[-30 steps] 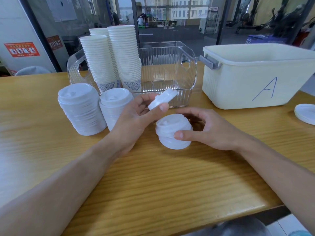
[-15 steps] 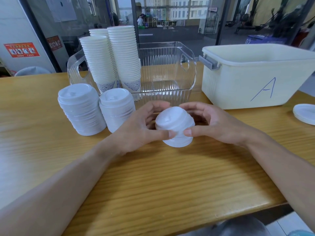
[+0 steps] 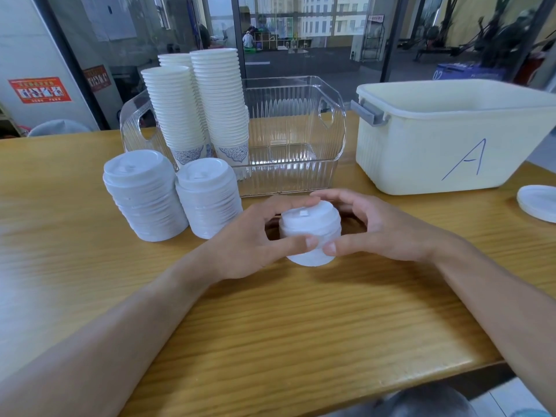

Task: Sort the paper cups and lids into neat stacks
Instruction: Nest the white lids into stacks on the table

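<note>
A short lid stack (image 3: 311,233) is cupped between both hands near the middle of the table (image 3: 270,326), closer to the far edge than the near one; the left hand (image 3: 255,239) is curled round its left side with thumb at the front and fingers over the top rim; the right hand (image 3: 376,227) is wrapped round the right side likewise. The lids are judged light, thin and springy, slippery against one another, easily skewed or dented if squeezed; hold is best taken low on the sides, with even pressure. Two taller lid stacks (image 3: 174,194) stand to the left; cup stacks (image 3: 198,106) rise in a clear bin (image 3: 301,139) at the far edge; a cream tub (image 3: 451,136) sits at the far right, one loose lid (image 3: 538,203) beside it. The wood surface is smooth and level; glass doors and a hall are seen behind.
</note>
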Available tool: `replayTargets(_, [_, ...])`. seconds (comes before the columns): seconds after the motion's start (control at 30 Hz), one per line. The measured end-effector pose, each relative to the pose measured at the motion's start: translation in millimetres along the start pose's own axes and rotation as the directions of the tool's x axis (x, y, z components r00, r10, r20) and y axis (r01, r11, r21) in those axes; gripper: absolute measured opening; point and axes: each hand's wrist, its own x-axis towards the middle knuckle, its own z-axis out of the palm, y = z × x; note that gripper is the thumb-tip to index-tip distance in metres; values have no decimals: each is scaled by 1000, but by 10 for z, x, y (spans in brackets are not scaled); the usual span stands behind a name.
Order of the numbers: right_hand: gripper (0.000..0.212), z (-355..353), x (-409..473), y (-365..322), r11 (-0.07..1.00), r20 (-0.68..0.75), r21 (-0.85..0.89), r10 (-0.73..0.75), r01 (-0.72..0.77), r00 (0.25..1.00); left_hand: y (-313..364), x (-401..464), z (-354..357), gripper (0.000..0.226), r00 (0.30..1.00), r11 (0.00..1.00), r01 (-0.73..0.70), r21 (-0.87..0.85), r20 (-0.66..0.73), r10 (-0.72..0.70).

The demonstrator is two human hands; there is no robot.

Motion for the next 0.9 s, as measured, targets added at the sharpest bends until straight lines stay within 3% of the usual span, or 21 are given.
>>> replayTargets(0.13, [83, 35, 15, 5, 998, -29, -58, -6, 4, 1000, -24, 12, -7, 59, 1000, 1000, 2, -26, -31, -3])
replayTargets(0.33, [98, 46, 42, 55, 995, -58, -99, -15, 9, 998, 13, 49, -34, 46, 964, 979, -40, -200, -264, -15])
replayTargets(0.43, [106, 54, 41, 64, 992, -52, -130, -17, 10, 998, 38, 37, -28, 45, 951, 982, -59, -181, -309, 1])
replayTargets(0.57, [97, 82, 49, 60, 990, -79, -136, -46, 35, 996, 21, -11, 11, 54, 978, 998, -65, -7, -202, 62])
replayTargets(0.7, [102, 117, 53, 65, 985, -107, -168, -54, 36, 993, 20, -29, 49, 65, 996, 982, -26, 188, -76, 41])
replayTargets(0.9, [106, 114, 84, 117, 988, -106, -152, -49, 32, 993, 23, 19, -15, 61, 978, 988, 5, -158, -204, -38])
